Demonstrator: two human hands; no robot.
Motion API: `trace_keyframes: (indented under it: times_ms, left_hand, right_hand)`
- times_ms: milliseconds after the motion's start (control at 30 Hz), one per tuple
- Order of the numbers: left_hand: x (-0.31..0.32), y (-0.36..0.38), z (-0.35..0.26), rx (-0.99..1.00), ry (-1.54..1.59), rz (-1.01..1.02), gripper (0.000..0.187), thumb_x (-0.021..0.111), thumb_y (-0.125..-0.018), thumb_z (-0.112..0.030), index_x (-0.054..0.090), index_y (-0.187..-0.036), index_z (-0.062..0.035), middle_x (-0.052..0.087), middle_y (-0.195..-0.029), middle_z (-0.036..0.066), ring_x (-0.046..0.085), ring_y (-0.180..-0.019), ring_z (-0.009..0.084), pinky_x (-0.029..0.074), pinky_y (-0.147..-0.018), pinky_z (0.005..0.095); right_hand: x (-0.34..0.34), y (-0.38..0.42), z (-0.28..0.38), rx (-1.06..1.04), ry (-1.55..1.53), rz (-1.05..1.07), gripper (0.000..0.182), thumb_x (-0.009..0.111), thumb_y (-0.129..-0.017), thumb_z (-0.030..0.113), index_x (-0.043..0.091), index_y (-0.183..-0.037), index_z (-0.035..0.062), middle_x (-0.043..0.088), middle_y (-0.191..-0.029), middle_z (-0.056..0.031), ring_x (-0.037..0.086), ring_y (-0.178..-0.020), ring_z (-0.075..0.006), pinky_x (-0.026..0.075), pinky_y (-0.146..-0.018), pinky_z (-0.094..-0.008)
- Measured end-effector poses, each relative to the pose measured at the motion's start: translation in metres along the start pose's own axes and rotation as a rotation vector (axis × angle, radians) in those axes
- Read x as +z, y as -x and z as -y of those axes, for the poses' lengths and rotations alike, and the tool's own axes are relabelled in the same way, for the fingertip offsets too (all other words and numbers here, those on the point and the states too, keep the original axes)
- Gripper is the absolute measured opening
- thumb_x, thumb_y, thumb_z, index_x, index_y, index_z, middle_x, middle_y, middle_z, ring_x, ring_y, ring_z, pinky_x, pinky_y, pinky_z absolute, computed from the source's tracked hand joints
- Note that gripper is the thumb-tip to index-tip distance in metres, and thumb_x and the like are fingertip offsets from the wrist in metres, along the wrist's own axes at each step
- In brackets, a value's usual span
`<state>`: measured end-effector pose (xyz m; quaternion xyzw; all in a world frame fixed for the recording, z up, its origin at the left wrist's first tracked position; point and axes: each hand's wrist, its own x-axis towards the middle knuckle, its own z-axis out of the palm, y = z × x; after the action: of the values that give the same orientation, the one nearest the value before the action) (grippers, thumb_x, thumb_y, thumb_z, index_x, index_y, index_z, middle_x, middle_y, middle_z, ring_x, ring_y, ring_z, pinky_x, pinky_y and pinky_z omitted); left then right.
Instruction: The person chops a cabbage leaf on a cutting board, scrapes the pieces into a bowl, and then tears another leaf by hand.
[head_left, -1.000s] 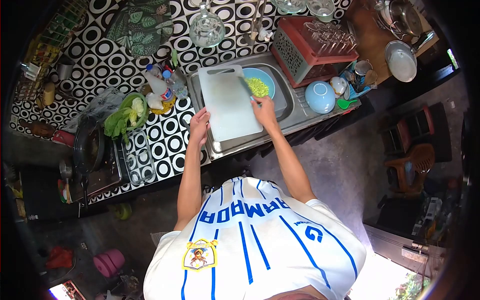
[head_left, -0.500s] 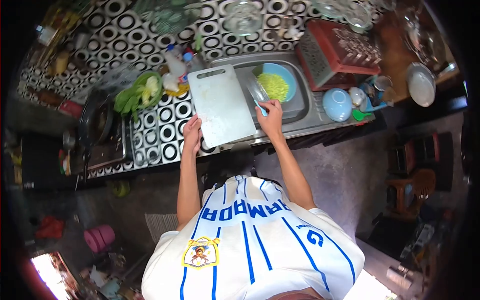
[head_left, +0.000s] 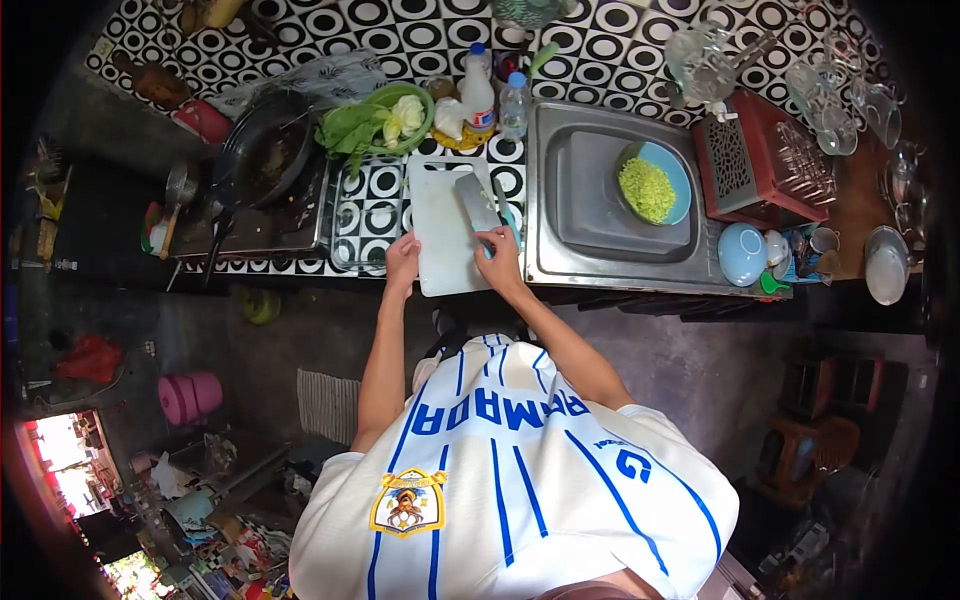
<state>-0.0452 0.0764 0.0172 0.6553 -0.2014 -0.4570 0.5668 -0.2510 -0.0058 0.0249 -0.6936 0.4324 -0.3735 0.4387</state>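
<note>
A white cutting board (head_left: 440, 250) lies on the patterned tiled counter in front of me. My left hand (head_left: 402, 266) is closed at its left edge, fingers on the board's side. Over its right side, my right hand (head_left: 499, 262) is wrapped around a knife (head_left: 477, 203); the broad blade points away from me above the board and the fingers mostly hide the handle. To the right, a light blue bowl (head_left: 681, 180) in the sink holds chopped pale green vegetable (head_left: 647, 191). A slim dark and blue item beside the board is not clear.
The steel sink (head_left: 560, 262) is right of the board. A green basket (head_left: 420, 100) of leafy vegetables and bottles (head_left: 479, 95) stand behind. At left is a black pan (head_left: 262, 150) on the stove. A red rack (head_left: 755, 165) and blue bowl (head_left: 742, 253) are at right.
The board, raised and tilted toward the sink before, now lies on the counter. My right hand has moved left with the knife, from beside the bowl to over the board. The view has shifted.
</note>
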Motion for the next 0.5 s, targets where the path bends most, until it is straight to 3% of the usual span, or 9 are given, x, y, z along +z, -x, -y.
trace_keyframes:
  times_ms: [67, 167, 200, 300, 333, 367, 433, 500]
  left_hand:
    - [-0.015, -0.019, 0.012, 0.068, -0.081, -0.048, 0.035, 0.053, -0.099, -0.002, 0.058, -0.133, 0.0049, 0.072, -0.113, 0.014, 0.068, -0.097, 0.0152, 0.052, -0.085, 0.0265]
    - [-0.020, -0.024, 0.000, 0.158, -0.343, -0.120, 0.036, 0.056, -0.097, -0.004, 0.058, -0.132, 0.0043, 0.073, -0.109, 0.013, 0.068, -0.093, 0.0126, 0.052, -0.083, 0.0250]
    - [-0.025, -0.030, -0.002, 0.113, -0.460, -0.090, 0.043, 0.059, -0.096, -0.006, 0.054, -0.137, 0.0038, 0.071, -0.116, 0.017, 0.069, -0.103, 0.0203, 0.052, -0.091, 0.0287]
    - [-0.025, -0.041, 0.003, 0.334, -0.516, -0.070, 0.047, 0.062, -0.085, 0.002, 0.057, -0.132, 0.0039, 0.071, -0.114, 0.019, 0.071, -0.100, 0.0277, 0.053, -0.090, 0.0341]
    - [-0.024, -0.042, 0.002, 0.519, -0.789, -0.050, 0.056, 0.064, -0.080, 0.005, 0.054, -0.135, 0.0048, 0.061, -0.131, 0.025, 0.059, -0.122, 0.0383, 0.046, -0.104, 0.0419]
    - [-0.021, -0.042, 0.014, 0.579, -0.802, 0.023, 0.062, 0.067, -0.078, 0.006, 0.050, -0.139, 0.0061, 0.043, -0.148, 0.030, 0.044, -0.136, 0.0438, 0.037, -0.114, 0.0449]
    - [-0.009, -0.032, 0.008, 0.625, -0.925, 0.121, 0.068, 0.069, -0.077, 0.007, 0.046, -0.141, 0.0072, 0.029, -0.155, 0.032, 0.038, -0.138, 0.0482, 0.034, -0.115, 0.0457]
    - [-0.009, -0.035, 0.013, 0.494, -0.905, 0.236, 0.076, 0.073, -0.075, 0.004, 0.043, -0.144, 0.0073, 0.023, -0.157, 0.035, 0.033, -0.141, 0.0504, 0.032, -0.117, 0.0470]
  right_hand:
    - [0.024, -0.003, 0.002, 0.006, -0.013, -0.010, 0.029, 0.066, -0.077, 0.006, 0.073, -0.104, 0.0011, 0.054, -0.102, -0.0187, 0.058, -0.096, -0.0333, 0.049, -0.084, -0.0404]
    - [0.060, -0.005, -0.014, -0.102, 0.095, -0.081, 0.027, 0.067, -0.079, 0.006, 0.073, -0.105, 0.0016, 0.053, -0.100, -0.0135, 0.057, -0.076, -0.0227, 0.048, -0.069, -0.0334]
    - [0.067, -0.005, -0.013, -0.086, 0.118, -0.094, 0.027, 0.067, -0.079, 0.007, 0.073, -0.105, 0.0021, 0.053, -0.101, -0.0141, 0.057, -0.080, -0.0237, 0.048, -0.071, -0.0343]
    - [0.087, -0.004, -0.009, -0.085, 0.126, -0.160, 0.027, 0.068, -0.079, 0.007, 0.073, -0.105, 0.0024, 0.053, -0.099, -0.0137, 0.056, -0.083, -0.0244, 0.048, -0.072, -0.0347]
    - [0.090, -0.003, -0.006, -0.050, 0.140, -0.150, 0.027, 0.067, -0.079, 0.007, 0.073, -0.105, 0.0023, 0.055, -0.102, -0.0151, 0.058, -0.088, -0.0269, 0.049, -0.073, -0.0356]
    - [0.093, -0.004, -0.004, -0.061, 0.148, -0.177, 0.027, 0.067, -0.080, 0.007, 0.073, -0.105, 0.0022, 0.056, -0.103, -0.0159, 0.059, -0.090, -0.0282, 0.050, -0.075, -0.0362]
    - [0.095, -0.003, -0.003, -0.084, 0.166, -0.233, 0.026, 0.067, -0.080, 0.007, 0.073, -0.105, 0.0019, 0.057, -0.106, -0.0174, 0.061, -0.095, -0.0307, 0.051, -0.077, -0.0374]
    - [0.091, -0.003, -0.009, -0.093, 0.193, -0.231, 0.026, 0.066, -0.081, 0.006, 0.072, -0.106, 0.0006, 0.060, -0.112, -0.0209, 0.063, -0.101, -0.0359, 0.053, -0.084, -0.0393]
